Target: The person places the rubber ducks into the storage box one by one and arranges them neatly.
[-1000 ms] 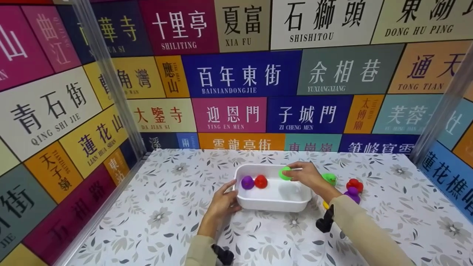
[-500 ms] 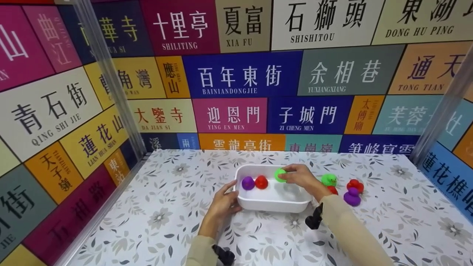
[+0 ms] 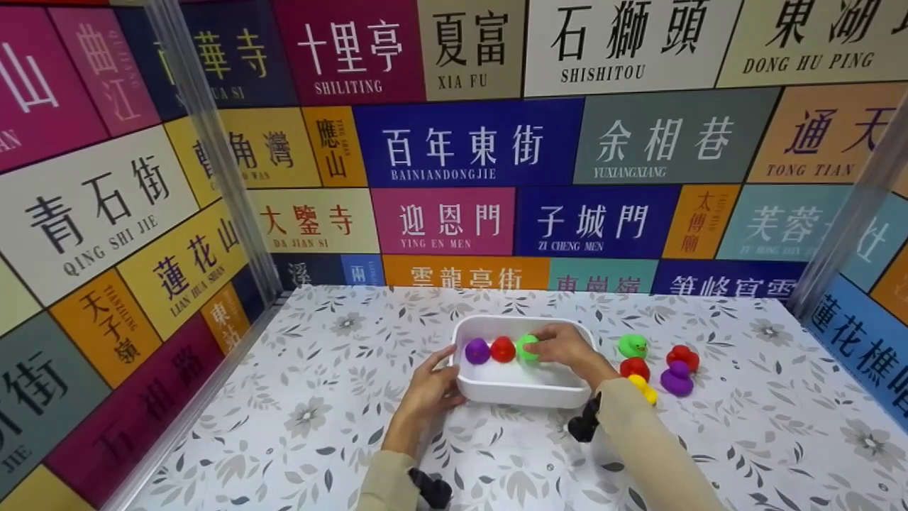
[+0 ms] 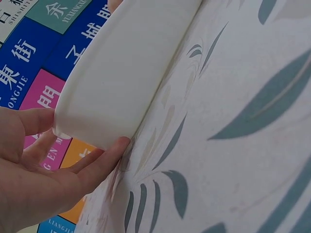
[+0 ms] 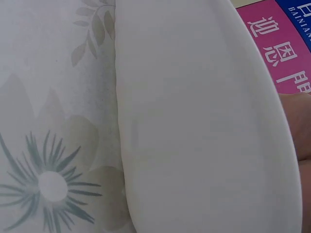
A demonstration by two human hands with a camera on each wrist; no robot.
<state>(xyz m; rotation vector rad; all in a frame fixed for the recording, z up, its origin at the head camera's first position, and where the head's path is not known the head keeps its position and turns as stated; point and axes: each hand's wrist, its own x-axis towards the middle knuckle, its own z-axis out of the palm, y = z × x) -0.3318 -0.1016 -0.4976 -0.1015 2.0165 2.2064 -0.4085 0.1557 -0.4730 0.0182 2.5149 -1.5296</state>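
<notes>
My right hand (image 3: pixel 566 345) has its thumb and fingers closed in a pinch on a green toy (image 3: pixel 527 348), which sits at my fingertips, inside a white tub (image 3: pixel 525 394). I cannot tell whether it touches the floor of the tub. Just to its left in the head view is a red toy (image 3: pixel 503 349), with a purple toy (image 3: pixel 477 350) next along. My left hand (image 3: pixel 428 383) is partly curled round the tub's left end, one fingertip at the rim and another low on the wall. Outside, beyond my right hand, stand a green duck (image 3: pixel 633 346), a purple duck (image 3: pixel 677 379) and a yellow toy (image 3: pixel 644 389), on the floral tablecloth (image 3: pixel 298 419).
</notes>
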